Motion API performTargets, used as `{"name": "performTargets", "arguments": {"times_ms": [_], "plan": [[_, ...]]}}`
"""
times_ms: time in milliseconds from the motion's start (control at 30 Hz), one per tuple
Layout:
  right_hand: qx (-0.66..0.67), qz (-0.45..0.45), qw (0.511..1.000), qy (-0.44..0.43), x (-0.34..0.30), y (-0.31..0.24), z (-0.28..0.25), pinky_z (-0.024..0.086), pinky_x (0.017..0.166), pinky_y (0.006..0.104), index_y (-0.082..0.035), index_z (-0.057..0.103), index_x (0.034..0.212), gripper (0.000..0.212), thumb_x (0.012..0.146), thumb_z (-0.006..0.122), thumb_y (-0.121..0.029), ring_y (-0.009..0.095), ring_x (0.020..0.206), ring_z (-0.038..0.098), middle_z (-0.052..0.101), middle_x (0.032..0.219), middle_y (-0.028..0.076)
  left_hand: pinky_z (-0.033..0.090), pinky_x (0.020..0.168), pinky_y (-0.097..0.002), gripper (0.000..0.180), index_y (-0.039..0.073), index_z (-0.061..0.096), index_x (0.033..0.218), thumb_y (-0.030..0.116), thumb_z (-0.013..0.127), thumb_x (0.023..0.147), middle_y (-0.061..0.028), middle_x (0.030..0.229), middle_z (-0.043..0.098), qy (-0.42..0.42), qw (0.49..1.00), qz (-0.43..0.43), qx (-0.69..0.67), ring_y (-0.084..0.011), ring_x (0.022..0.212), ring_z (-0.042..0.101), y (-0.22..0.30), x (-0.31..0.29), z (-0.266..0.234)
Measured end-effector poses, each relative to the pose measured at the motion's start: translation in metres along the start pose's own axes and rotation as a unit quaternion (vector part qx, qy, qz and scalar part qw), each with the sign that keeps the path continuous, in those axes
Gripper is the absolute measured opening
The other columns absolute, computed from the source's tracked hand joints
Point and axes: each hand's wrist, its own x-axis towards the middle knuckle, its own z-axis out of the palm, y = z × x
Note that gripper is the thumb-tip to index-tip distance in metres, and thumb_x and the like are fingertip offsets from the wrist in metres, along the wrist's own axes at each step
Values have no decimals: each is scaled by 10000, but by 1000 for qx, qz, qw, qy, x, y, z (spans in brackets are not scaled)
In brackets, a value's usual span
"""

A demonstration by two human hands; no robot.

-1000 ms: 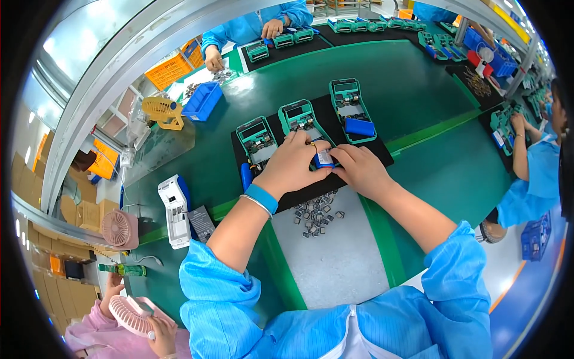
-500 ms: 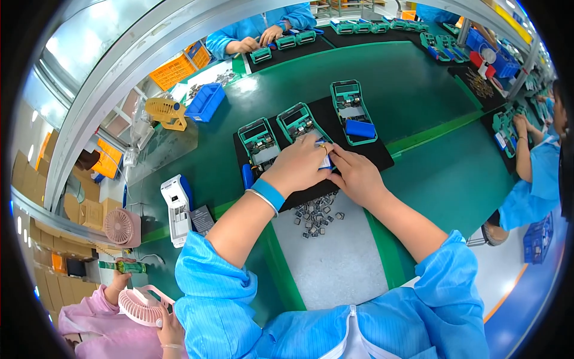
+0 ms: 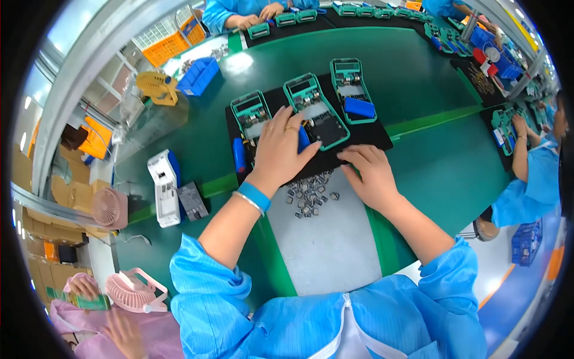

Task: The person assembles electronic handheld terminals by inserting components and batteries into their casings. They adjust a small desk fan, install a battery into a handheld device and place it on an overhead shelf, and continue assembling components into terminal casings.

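Observation:
Three teal-framed device housings with circuit parts lie on a black mat (image 3: 382, 139). My left hand (image 3: 276, 146) reaches over the left housing (image 3: 251, 109) and the near edge of the middle housing (image 3: 327, 133), fingers spread. A blue battery pack (image 3: 303, 139) shows beside its thumb, next to the middle housing; whether the hand touches it I cannot tell. My right hand (image 3: 372, 178) hovers at the mat's near edge, fingers apart and holding nothing. Another blue battery pack (image 3: 359, 107) rests on the right housing (image 3: 347, 70); a third (image 3: 240, 155) lies left of my hand.
Small square metal parts (image 3: 308, 200) are heaped on a grey strip (image 3: 323, 257) before me. Left stand a white device shell (image 3: 164, 185), a dark board (image 3: 192, 201), a blue bin (image 3: 199, 76) and a yellow fan (image 3: 156, 88). Co-workers sit across, at right and at lower left.
My hands have parted: the left has shifted left and released the middle housing area, its fingers now spread; the right has drawn back toward the mat's edge. The view has tilted slightly.

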Motion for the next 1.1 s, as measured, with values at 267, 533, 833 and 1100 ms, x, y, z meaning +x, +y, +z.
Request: {"name": "performTargets", "arguments": {"times_ms": [267, 533, 833, 1100], "plan": [[110, 32, 989, -96, -37, -26, 6, 500, 737, 429, -50, 654, 876, 118, 809, 706, -132, 310, 848, 604, 606, 867, 101, 344, 1069, -541, 663, 64, 559, 1348, 504, 653, 861, -248, 1358, 487, -49, 996, 21, 74, -389, 1328, 418, 20, 14, 39], [54, 6, 989, -134, -30, -32, 14, 507, 750, 447, -22, 632, 841, 119, 726, 649, -2, 367, 867, 589, 593, 905, 170, 412, 896, -473, 589, 49, 629, 1143, 483, 728, 757, -139, 1076, 594, -11, 999, -1, 36, -317, 1084, 526, 24, 5, 32], [105, 103, 988, -54, -37, -13, 17, 522, 777, 419, 9, 635, 962, 151, 811, 634, 10, 367, 882, 627, 648, 935, 184, 404, 997, -484, 594, 44, 609, 1217, 360, 778, 743, -191, 1246, 541, -25, 999, -23, 5, -377, 1211, 492, 17, -13, -6], [40, -1, 992, -117, -30, -9, -8, 511, 720, 424, -35, 632, 874, 126, 761, 685, -20, 334, 826, 589, 598, 861, 128, 454, 637, -338, 222, 103, 687, 874, 257, 778, 743, -22, 726, 580, -9, 975, -36, 220, -211, 708, 591, 46, -60, -153]]}}
